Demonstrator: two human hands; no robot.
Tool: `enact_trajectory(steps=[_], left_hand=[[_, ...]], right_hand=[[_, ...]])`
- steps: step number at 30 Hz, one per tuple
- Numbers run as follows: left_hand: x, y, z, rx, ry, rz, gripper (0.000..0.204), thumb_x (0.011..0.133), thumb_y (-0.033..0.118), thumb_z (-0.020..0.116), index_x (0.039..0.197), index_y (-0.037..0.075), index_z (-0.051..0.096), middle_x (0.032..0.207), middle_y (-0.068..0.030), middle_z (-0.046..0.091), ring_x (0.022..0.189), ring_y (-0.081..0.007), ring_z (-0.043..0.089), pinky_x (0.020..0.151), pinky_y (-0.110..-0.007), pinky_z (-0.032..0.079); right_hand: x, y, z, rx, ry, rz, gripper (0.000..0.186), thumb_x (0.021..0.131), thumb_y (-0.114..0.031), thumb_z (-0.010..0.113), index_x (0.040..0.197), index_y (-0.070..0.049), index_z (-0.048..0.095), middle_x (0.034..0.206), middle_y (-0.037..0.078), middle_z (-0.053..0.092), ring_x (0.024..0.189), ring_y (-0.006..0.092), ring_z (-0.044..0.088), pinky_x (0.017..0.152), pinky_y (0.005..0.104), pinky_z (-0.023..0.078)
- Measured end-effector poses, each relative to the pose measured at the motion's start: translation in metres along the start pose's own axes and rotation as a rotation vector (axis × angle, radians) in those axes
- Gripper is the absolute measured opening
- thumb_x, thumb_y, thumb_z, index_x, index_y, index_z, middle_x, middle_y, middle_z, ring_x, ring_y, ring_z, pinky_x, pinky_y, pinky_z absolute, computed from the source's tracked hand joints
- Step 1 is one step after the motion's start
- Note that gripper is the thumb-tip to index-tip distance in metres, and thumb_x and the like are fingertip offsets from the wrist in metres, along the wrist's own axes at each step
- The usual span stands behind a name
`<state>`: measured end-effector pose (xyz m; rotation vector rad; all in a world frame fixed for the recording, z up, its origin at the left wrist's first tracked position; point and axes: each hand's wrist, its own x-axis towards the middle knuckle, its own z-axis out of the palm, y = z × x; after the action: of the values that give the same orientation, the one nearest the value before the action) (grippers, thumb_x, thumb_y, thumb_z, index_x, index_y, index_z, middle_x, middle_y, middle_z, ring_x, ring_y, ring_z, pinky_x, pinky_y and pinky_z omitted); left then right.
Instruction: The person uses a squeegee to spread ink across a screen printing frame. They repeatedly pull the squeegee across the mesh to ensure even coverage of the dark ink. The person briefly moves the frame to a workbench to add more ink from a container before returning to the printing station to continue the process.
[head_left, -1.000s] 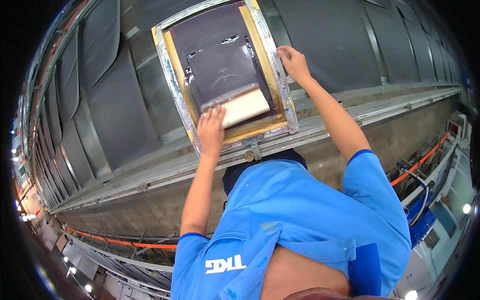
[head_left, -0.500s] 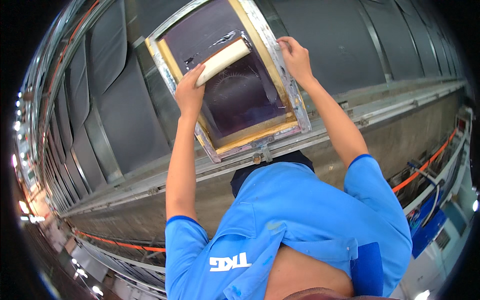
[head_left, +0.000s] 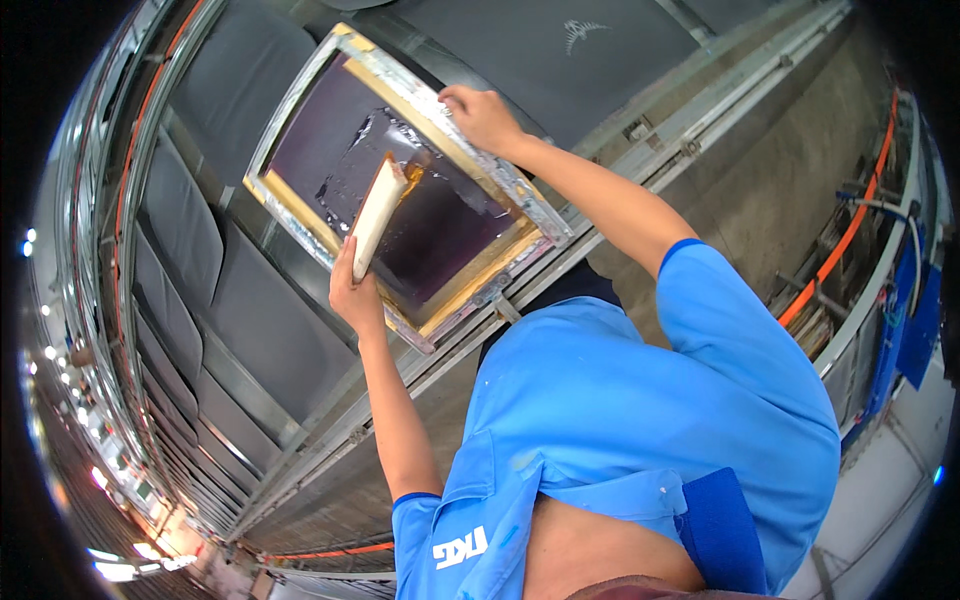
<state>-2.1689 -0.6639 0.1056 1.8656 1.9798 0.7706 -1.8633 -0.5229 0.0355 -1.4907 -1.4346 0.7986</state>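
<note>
My left hand is closed around the near end of a squeegee with a pale handle. The squeegee slants over the dark mesh of a screen printing frame, and amber-coloured material shows by its far end. Glossy dark ink lies in streaks on the mesh. My right hand grips the frame's right rail with bent fingers. The frame sits tilted over the row of dark panels; whether it touches them I cannot tell.
Dark grey sheets line the long sloping table on the left. To the upper right, another dark sheet bears a pale leaf-like print. A metal rail runs along the table's near edge. An orange cable passes at the right.
My view has turned, and the frame now lies further left, more tilted. The squeegee has swung steeper, its far end off to the left. A printed sheet now shows right of the frame.
</note>
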Motion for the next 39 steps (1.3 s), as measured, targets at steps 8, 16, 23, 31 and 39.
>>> enact_trajectory(steps=[8, 16, 23, 31, 39], left_hand=[[-0.026, 0.007, 0.016, -0.04, 0.041, 0.003, 0.058, 0.076, -0.012, 0.065, 0.128, 0.013, 0.072, 0.128, -0.0092, 0.071, 0.118, -0.0263, 0.068, 0.099, -0.037, 0.052], [-0.051, -0.005, 0.012, -0.072, 0.106, 0.016, 0.056, 0.076, -0.011, 0.07, 0.127, 0.012, 0.072, 0.126, -0.0103, 0.072, 0.118, -0.0289, 0.068, 0.099, -0.037, 0.052], [-0.064, -0.017, 0.02, -0.047, 0.094, -0.009, 0.056, 0.075, -0.008, 0.07, 0.127, 0.013, 0.072, 0.127, -0.0094, 0.071, 0.119, -0.0296, 0.067, 0.101, -0.04, 0.052], [-0.118, -0.012, 0.041, 0.155, -0.151, 0.154, 0.071, 0.065, -0.012, 0.067, 0.129, 0.018, 0.07, 0.132, -0.0032, 0.069, 0.123, -0.0292, 0.063, 0.104, -0.04, 0.05], [-0.097, -0.018, 0.065, 0.242, -0.116, 0.168, 0.068, 0.071, -0.009, 0.066, 0.133, 0.02, 0.066, 0.138, -0.0025, 0.065, 0.128, -0.0279, 0.059, 0.111, -0.047, 0.044]], right_hand=[[0.009, 0.001, 0.0, -0.005, -0.128, 0.046, 0.03, 0.101, -0.024, 0.051, 0.115, -0.009, 0.072, 0.102, 0.022, 0.073, 0.093, 0.0432, 0.069, 0.09, 0.0488, 0.053], [0.0, 0.031, -0.015, -0.072, -0.129, 0.134, 0.03, 0.101, -0.027, 0.051, 0.114, -0.01, 0.072, 0.098, 0.02, 0.074, 0.096, 0.041, 0.07, 0.088, 0.0479, 0.053], [-0.004, 0.035, 0.003, -0.094, -0.098, 0.131, 0.029, 0.1, -0.027, 0.052, 0.115, -0.011, 0.072, 0.098, 0.021, 0.073, 0.097, 0.0413, 0.069, 0.087, 0.0481, 0.053], [0.005, 0.055, 0.008, -0.129, -0.115, 0.157, 0.029, 0.1, -0.03, 0.054, 0.115, -0.013, 0.072, 0.103, 0.021, 0.072, 0.101, 0.0425, 0.068, 0.089, 0.0482, 0.052], [0.006, 0.044, -0.011, -0.336, -0.294, 0.118, 0.031, 0.102, -0.036, 0.054, 0.119, -0.017, 0.072, 0.114, 0.016, 0.072, 0.109, 0.0395, 0.066, 0.093, 0.0446, 0.052]])
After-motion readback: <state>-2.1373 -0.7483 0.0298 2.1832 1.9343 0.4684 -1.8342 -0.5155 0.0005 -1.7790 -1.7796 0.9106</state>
